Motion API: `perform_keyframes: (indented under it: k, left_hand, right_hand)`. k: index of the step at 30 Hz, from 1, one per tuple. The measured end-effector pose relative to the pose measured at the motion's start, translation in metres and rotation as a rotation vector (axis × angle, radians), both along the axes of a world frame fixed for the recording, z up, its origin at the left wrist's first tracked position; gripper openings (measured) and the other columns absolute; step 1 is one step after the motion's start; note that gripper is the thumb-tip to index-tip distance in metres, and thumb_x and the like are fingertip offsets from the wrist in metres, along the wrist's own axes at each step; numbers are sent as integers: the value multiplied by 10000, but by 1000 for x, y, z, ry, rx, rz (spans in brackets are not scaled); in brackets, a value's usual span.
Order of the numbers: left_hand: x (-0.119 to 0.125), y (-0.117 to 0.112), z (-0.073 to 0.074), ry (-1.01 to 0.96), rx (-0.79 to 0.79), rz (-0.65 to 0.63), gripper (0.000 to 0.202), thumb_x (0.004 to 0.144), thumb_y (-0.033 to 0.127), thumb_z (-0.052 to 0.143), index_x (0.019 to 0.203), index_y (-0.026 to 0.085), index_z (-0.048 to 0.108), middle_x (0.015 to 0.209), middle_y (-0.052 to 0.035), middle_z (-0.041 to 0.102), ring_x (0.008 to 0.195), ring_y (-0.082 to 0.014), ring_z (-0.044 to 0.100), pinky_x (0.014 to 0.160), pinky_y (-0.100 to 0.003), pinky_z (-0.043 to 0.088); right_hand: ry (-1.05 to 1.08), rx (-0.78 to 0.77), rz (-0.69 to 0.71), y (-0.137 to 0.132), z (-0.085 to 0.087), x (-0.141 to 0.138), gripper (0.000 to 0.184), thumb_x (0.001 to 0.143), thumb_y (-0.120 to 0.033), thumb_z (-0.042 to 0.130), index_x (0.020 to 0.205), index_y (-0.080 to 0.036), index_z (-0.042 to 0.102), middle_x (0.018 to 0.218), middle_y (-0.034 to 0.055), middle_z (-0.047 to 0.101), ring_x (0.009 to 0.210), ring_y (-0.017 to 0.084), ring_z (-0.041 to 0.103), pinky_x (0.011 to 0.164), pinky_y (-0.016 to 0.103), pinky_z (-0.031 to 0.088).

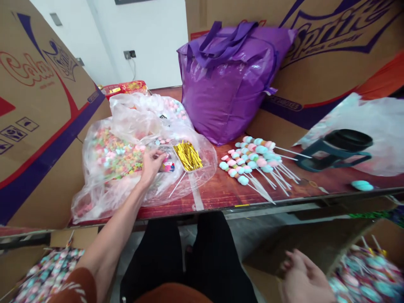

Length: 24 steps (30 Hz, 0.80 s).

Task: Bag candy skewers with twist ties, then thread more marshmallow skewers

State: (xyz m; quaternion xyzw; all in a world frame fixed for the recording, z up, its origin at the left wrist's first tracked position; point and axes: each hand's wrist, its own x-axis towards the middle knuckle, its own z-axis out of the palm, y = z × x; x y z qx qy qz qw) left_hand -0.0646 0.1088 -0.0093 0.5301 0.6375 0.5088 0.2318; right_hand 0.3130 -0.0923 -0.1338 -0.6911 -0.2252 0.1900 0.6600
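My left hand (152, 162) reaches onto the clear plastic bag of coloured marshmallows (110, 153), fingers curled over a small pink and blue packet (168, 166). A white stick (177, 184) lies just right of it. A tray of gold twist ties (188, 155) sits beside the hand. My right hand (304, 275) hangs low off the table near my lap, blurred, fingers loosely apart and holding nothing. A pile of marshmallow skewers (254, 160) lies on the red tabletop (221, 189).
A purple tote bag (230, 80) stands at the back. Cardboard boxes wall the left (38, 105) and right back (331, 46). A dark tape dispenser (337, 149) lies at right by a plastic sheet. Boxes of wrapped skewers sit at the lower left (47, 271) and lower right (369, 275).
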Motion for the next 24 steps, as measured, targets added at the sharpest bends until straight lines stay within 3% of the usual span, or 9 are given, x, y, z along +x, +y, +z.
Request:
perform_keyframes:
  k: [2,4,7,9,11,14,17,21,24]
  left_hand:
    - [7,-20,8,-153,91,49,155,796,308,663,755,159,677,615,-3,574,556,-124,483,541,-236,381]
    - [17,-47,15,-249,197,60,147,794,307,688,738,174,664,643,-1,580,589,-125,505,568,-235,402]
    - [37,-93,19,-140,316,74,156,823,272,698,692,192,671,792,-40,639,782,-164,587,694,-256,454]
    - [48,-118,14,-115,348,62,114,833,249,699,730,202,707,867,-58,653,859,-185,612,753,-277,478]
    - [56,-137,6,-131,344,48,75,842,238,697,785,205,733,932,-69,654,901,-193,626,796,-294,497]
    - [60,-154,-5,-282,287,141,63,834,255,719,867,202,723,997,-71,649,956,-191,632,826,-289,509]
    - [60,-165,-9,-663,170,248,235,770,311,792,940,205,669,915,-25,655,807,-146,631,739,-256,517]
    - [60,-172,-5,-1048,-57,-3,385,616,283,886,939,166,711,861,-30,710,705,-137,636,679,-257,522]
    - [60,-169,0,-1085,-58,8,331,571,256,911,841,157,747,819,-21,727,707,-131,645,649,-229,507]
  right_hand:
    - [-91,-26,33,8,16,-52,271,753,-394,748,908,-175,713,762,41,674,568,153,554,499,284,464]
    - [-99,23,320,18,45,-106,274,816,-392,717,961,-160,740,827,63,711,657,162,615,610,292,525]
    - [57,108,796,32,90,-180,300,843,-387,710,1043,-167,746,952,88,746,829,197,683,745,315,571]
    - [227,135,906,39,108,-217,389,816,-382,752,1147,-178,728,1050,93,747,867,200,685,793,328,572]
    - [396,155,914,45,116,-241,348,828,-393,746,1101,-177,744,999,69,745,888,200,673,820,321,556]
    - [577,153,848,50,114,-252,246,809,-405,757,863,-165,742,772,8,674,726,153,610,687,270,518]
    - [613,124,770,51,109,-245,261,744,-393,801,735,-162,680,670,-23,585,598,104,508,567,236,441]
    - [483,90,823,50,106,-232,288,749,-415,783,704,-168,642,620,-32,533,551,92,433,526,233,390]
    - [353,61,890,46,108,-225,308,798,-434,739,682,-177,616,604,-36,513,557,99,418,524,231,380]
